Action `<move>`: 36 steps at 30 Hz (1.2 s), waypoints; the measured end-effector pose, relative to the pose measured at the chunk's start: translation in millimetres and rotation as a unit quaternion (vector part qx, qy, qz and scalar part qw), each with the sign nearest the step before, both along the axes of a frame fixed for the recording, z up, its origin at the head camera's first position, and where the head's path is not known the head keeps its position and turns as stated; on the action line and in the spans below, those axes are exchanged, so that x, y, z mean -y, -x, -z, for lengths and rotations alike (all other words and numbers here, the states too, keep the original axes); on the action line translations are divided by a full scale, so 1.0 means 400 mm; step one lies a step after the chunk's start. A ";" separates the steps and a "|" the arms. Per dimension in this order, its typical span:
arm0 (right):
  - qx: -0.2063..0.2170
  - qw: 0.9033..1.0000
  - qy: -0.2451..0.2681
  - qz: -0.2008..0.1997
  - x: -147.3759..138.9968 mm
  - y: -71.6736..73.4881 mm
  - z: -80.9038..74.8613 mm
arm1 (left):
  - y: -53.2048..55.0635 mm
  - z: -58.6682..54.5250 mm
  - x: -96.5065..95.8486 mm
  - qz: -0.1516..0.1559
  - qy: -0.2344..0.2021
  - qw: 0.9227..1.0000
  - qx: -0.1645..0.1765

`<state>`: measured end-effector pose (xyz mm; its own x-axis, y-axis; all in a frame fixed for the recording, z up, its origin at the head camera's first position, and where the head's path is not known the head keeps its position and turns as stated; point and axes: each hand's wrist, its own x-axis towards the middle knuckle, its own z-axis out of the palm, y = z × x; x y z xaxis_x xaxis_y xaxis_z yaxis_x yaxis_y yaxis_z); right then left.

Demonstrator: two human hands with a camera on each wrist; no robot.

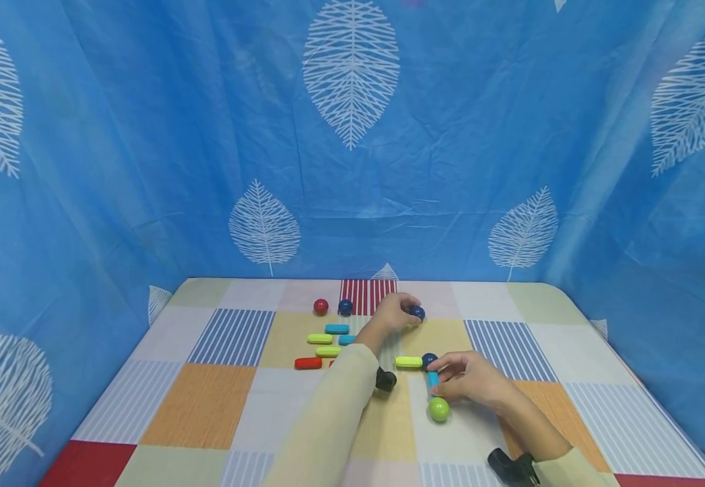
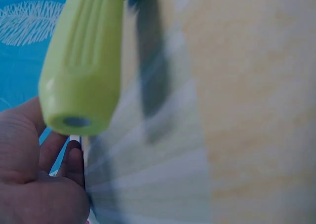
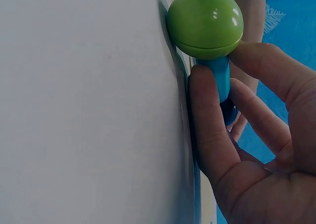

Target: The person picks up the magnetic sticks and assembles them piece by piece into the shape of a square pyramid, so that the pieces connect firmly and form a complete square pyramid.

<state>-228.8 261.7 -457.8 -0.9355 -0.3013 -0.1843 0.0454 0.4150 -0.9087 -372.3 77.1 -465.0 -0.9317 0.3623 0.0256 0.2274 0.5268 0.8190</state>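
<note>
In the head view my right hand (image 1: pixel 472 380) pinches a light blue rod (image 1: pixel 433 383) between thumb and fingers. A green ball (image 1: pixel 439 409) sits at the rod's near end and a dark blue ball (image 1: pixel 429 361) at its far end. A yellow-green rod (image 1: pixel 409 362) points left from that ball. The right wrist view shows the green ball (image 3: pixel 205 22) close up, fingers on the light blue rod (image 3: pixel 220 78) below it. Farther back, my left hand (image 1: pixel 396 312) grips another dark blue ball (image 1: pixel 417 313). A yellow-green rod (image 2: pixel 84 61) looms before the left wrist camera.
Left of my left forearm lie a red ball (image 1: pixel 321 307), a third dark blue ball (image 1: pixel 345 307), light blue rods (image 1: pixel 336 329), yellow-green rods (image 1: pixel 320 339) and a red rod (image 1: pixel 308 364). The forearm partly covers some pieces. A blue leaf-patterned curtain (image 1: pixel 449 135) surrounds the patchwork-covered table (image 1: pixel 188 406).
</note>
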 end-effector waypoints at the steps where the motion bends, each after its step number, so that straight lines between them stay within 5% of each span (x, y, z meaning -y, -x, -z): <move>1: 0.001 1.000 0.000 0.000 0.000 0.000 0.000 | -0.001 0.001 0.000 -0.001 0.000 1.000 0.000; 8: 0.002 1.000 0.002 0.000 0.001 0.001 0.000 | -0.008 0.004 0.006 0.001 -0.002 1.000 -0.018; 24: 0.002 1.000 -0.011 -0.001 0.003 -0.002 -0.006 | -0.033 -0.041 0.073 0.015 -0.039 0.999 -0.024; 36: 0.004 1.000 -0.009 -0.007 0.000 -0.002 -0.008 | -0.080 -0.065 0.106 0.014 -0.062 0.998 -0.002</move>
